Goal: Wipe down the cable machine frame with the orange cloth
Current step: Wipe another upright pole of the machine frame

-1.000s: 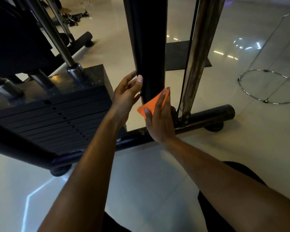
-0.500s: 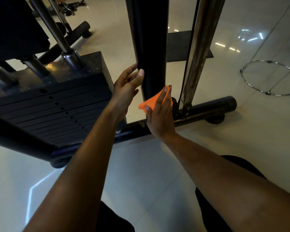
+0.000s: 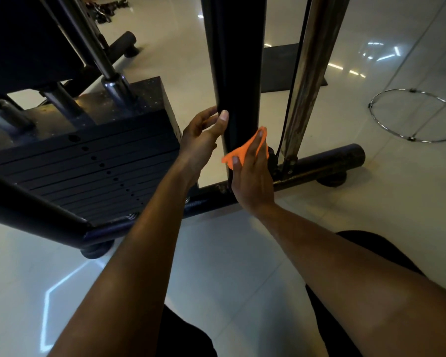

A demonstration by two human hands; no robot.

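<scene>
Right hand [image 3: 252, 176] flat-fingered, pressing a crumpled orange cloth [image 3: 242, 150] against the foot of a matte black upright post [image 3: 234, 73], just above the round black base tube [image 3: 319, 166]. Left hand [image 3: 201, 140] with grip wide and relaxed, fingertips touching the post's left edge, holding nothing. Beside the post on the right, a thin black cable [image 3: 294, 81] and a scuffed chrome rod [image 3: 312, 73]. To the left, stacked flat weight plates [image 3: 88, 171], drilled with a row of holes. Glossy pale tiled floor [image 3: 242, 266] beneath.
</scene>
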